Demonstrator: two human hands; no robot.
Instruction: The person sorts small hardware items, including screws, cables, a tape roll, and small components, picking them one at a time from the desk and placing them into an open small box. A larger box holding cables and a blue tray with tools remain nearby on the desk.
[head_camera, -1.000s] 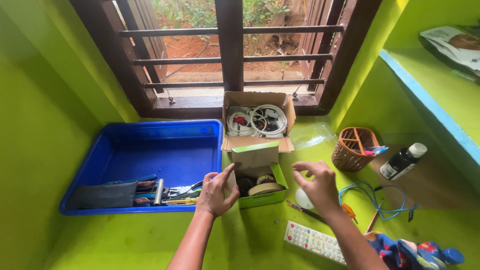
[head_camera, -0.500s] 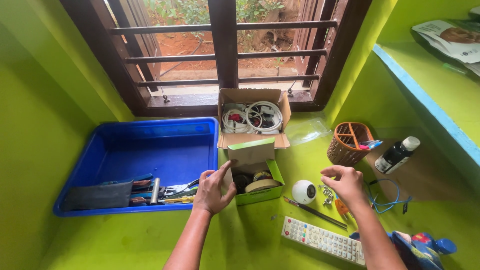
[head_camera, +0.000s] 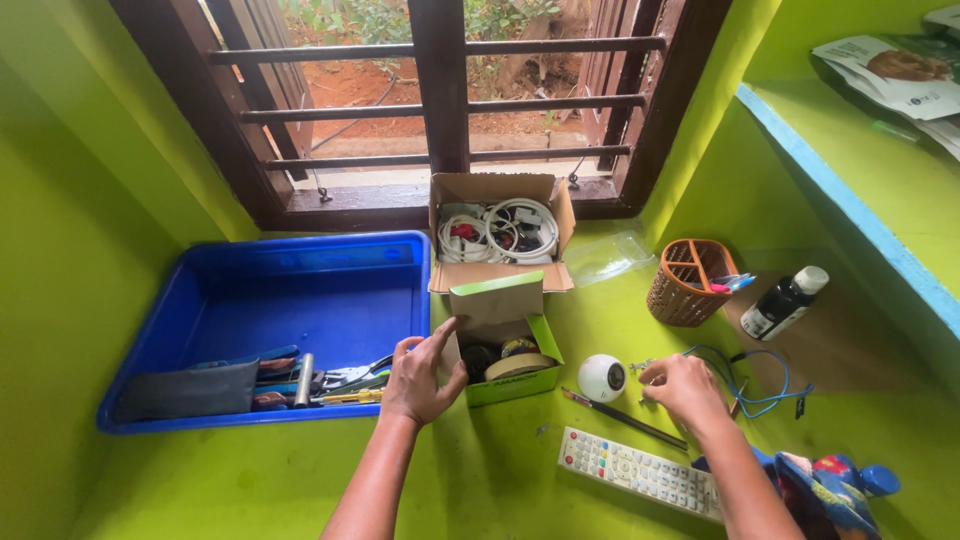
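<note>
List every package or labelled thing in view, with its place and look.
Small green box: centre, open, held by the left hand.
Brown carton: below the window, open, holding white cables.
Dark bottle: right, white cap, pale label.
Printed bag: upper-right shelf, lying flat.

left hand (head_camera: 418, 380) extended forward, fingers curled, thumb raised, right hand (head_camera: 683, 387) palm down, fingers bent
</note>
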